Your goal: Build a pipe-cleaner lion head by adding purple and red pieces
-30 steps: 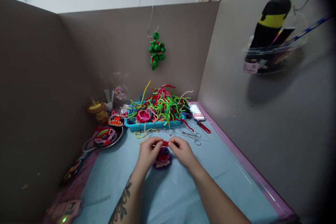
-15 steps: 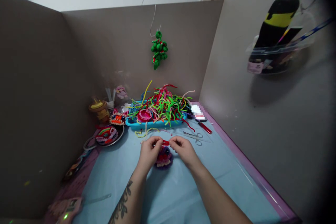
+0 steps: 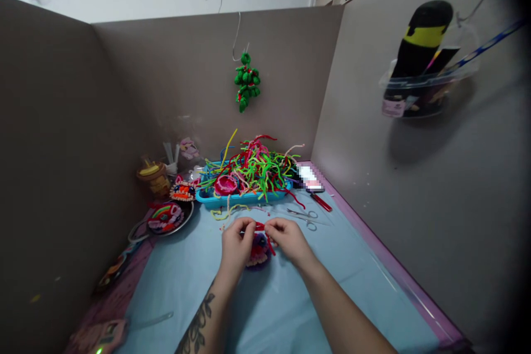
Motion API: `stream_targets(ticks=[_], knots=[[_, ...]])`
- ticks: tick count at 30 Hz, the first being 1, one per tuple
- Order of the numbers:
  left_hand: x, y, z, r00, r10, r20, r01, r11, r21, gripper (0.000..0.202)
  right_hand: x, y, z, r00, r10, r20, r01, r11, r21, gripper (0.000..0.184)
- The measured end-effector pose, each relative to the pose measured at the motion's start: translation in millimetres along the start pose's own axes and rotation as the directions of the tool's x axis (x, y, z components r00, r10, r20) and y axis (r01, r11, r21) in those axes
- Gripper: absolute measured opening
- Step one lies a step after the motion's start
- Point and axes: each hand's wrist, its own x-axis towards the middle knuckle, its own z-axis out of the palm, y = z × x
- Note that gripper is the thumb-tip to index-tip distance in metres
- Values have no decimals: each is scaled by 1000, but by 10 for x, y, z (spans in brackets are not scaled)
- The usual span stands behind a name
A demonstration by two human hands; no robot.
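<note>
Between my two hands a red pipe cleaner (image 3: 260,227) is stretched, bent, with one end hanging down by the right fingers. My left hand (image 3: 239,239) pinches it at its left part. On the other side my right hand (image 3: 286,235) pinches it between thumb and fingers. Just below it on the blue cloth lies a fuzzy purple, red and pink craft piece (image 3: 259,253), partly hidden by my left hand. Behind the hands is a blue tray (image 3: 240,199) heaped with colourful pipe cleaners (image 3: 265,168).
Scissors (image 3: 309,218) and a red-handled tool (image 3: 321,201) lie right of my hands, near a phone (image 3: 310,177). At left, a metal plate (image 3: 189,215) carries a fuzzy rainbow piece (image 3: 166,217). A green ornament (image 3: 247,82) hangs from the back partition; a plastic tub (image 3: 415,105) hangs at right.
A loose end of the red pipe cleaner now hangs down beside my right fingers. Both hands stay pinched close together. The camera view has shifted slightly.
</note>
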Motion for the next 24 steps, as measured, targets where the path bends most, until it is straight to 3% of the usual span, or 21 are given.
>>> stream_targets(ticks=[3,8,15,24], knots=[[-7,4,19,1000,17,-13,-18,1000,-10,17,2,28,18,1000,23,-17,-22,998,63,16],[-18,-4,51,997,-69,29,71,993,-93,18,11,72,51,995,66,-74,-48,974,222,22],[-40,16,96,981,-146,130,173,960,-219,20,-10,29,110,976,134,-172,-30,866,498,27],[-28,-76,133,955,-241,170,292,861,-417,27,-30,21,160,972,99,-213,25,857,515,29]])
